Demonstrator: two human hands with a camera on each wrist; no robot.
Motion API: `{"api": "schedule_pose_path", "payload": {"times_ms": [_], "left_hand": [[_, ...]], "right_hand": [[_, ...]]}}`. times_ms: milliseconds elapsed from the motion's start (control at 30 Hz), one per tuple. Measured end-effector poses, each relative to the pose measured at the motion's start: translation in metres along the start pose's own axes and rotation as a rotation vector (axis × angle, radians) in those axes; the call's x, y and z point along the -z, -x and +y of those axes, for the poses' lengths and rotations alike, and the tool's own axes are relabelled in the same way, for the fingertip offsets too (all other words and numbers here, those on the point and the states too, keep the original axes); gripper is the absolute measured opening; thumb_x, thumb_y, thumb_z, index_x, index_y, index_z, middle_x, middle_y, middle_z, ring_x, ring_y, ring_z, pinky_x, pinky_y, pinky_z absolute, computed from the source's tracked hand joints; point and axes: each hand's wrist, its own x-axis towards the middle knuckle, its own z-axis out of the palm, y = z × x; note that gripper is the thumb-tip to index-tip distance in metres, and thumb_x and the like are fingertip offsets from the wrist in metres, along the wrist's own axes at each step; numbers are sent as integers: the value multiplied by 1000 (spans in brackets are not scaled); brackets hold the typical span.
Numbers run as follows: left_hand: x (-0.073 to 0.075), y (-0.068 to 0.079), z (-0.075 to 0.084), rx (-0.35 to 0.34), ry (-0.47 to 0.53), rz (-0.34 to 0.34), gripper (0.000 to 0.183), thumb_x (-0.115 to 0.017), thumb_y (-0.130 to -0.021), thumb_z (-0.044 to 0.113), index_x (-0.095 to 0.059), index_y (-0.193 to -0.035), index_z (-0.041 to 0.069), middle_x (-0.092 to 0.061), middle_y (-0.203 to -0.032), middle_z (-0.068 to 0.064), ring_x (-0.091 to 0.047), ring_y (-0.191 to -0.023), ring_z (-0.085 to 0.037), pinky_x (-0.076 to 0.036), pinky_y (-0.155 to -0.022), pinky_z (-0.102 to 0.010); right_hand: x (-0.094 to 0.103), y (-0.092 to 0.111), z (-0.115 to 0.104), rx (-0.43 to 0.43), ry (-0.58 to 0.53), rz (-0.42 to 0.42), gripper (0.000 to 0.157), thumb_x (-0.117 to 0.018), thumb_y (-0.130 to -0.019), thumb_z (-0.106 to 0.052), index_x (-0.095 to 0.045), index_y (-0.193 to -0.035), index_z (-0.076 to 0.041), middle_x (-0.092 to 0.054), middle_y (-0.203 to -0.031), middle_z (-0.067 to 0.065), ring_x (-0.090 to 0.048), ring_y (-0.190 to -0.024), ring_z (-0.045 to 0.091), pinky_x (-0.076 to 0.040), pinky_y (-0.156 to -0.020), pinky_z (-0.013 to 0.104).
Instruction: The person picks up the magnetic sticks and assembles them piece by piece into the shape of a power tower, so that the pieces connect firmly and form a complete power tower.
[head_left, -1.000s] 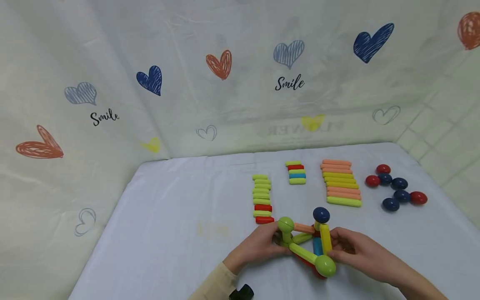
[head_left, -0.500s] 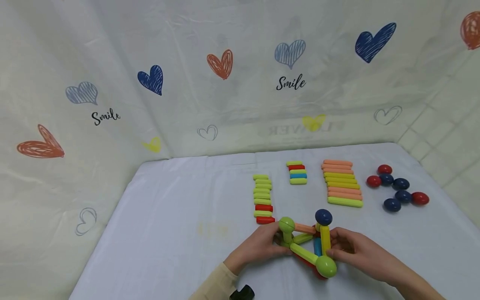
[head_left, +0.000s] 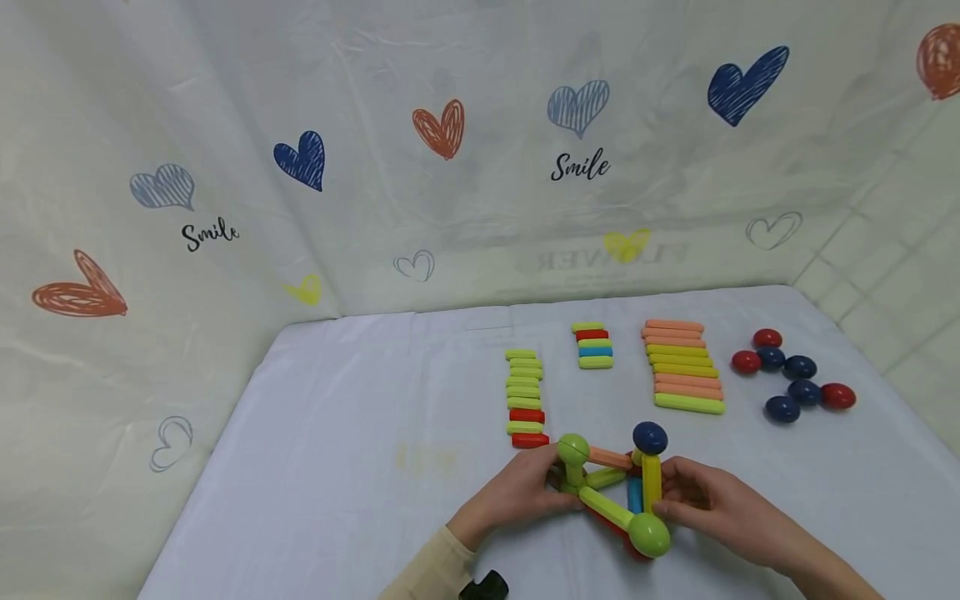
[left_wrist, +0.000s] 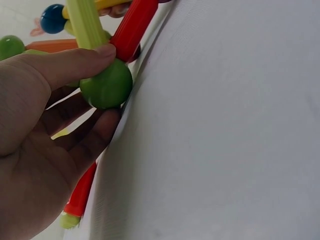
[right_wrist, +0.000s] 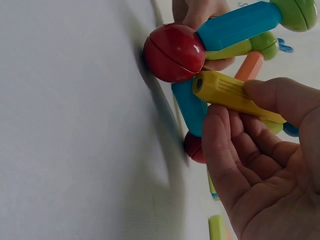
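Observation:
A frame of coloured rods and balls stands near the table's front. My left hand [head_left: 517,490] grips its left corner, thumb and fingers around a green ball [left_wrist: 106,87] from which a light green rod [left_wrist: 85,25] and a red rod [left_wrist: 135,27] run. My right hand [head_left: 716,504] pinches a yellow rod [right_wrist: 225,93] between thumb and fingertips. One end of this rod, with a dark round inset, points close beside a red ball [right_wrist: 174,52]; towards its far end is a dark blue ball [head_left: 650,437]. Blue rods [right_wrist: 240,24] join at the red ball.
Short rods [head_left: 524,380] lie in a column behind the left hand, with a smaller group [head_left: 596,352] further back. Longer rods [head_left: 682,367] lie in a row right of them. Loose blue and red balls [head_left: 804,392] sit at the right. A patterned cloth [head_left: 480,208] hangs behind.
The blue ball and the yellow rod have shifted slightly right and towards me, the rod now standing straighter in the head view. The left hand has stayed in place.

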Motion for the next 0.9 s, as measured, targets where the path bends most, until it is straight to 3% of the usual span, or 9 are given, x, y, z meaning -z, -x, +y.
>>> {"api": "schedule_pose_path", "payload": {"times_ms": [367,567,767,900], "left_hand": [[-2,0,-1,-9,-1,8,38,-79,-83,12,-57,-114,12,-64,-101,7,-57,-87,5,-49,-79,-12],[-1,0,-2,-6,0,-1,39,-79,-83,14,-58,-116,11,-62,-100,8,-57,-88,6,-49,-80,-12],[4,1,-1,-13,-1,-34,39,-78,-85,19,-58,-118,15,-60,-101,11,-57,-91,5,-48,-83,-13],[5,1,0,-34,-6,-28,36,-78,-85,20,-58,-115,14,-60,-101,10,-57,-90,5,-49,-80,-12]], "right_hand": [[-3,-1,1,38,-53,-7,52,-67,-93,-26,-51,-128,8,-64,-110,10,-62,-93,26,-54,-77,23],[1,-1,3,54,-21,-50,44,-66,-94,-23,-54,-124,7,-64,-107,10,-62,-93,26,-54,-76,22],[0,2,11,66,66,-181,23,-67,-92,-15,-60,-109,-1,-60,-89,5,-57,-75,15,-48,-64,21],[-9,1,10,79,185,-193,22,-75,-86,-24,-62,-99,-11,-56,-76,-1,-52,-66,9,-39,-55,23]]}}
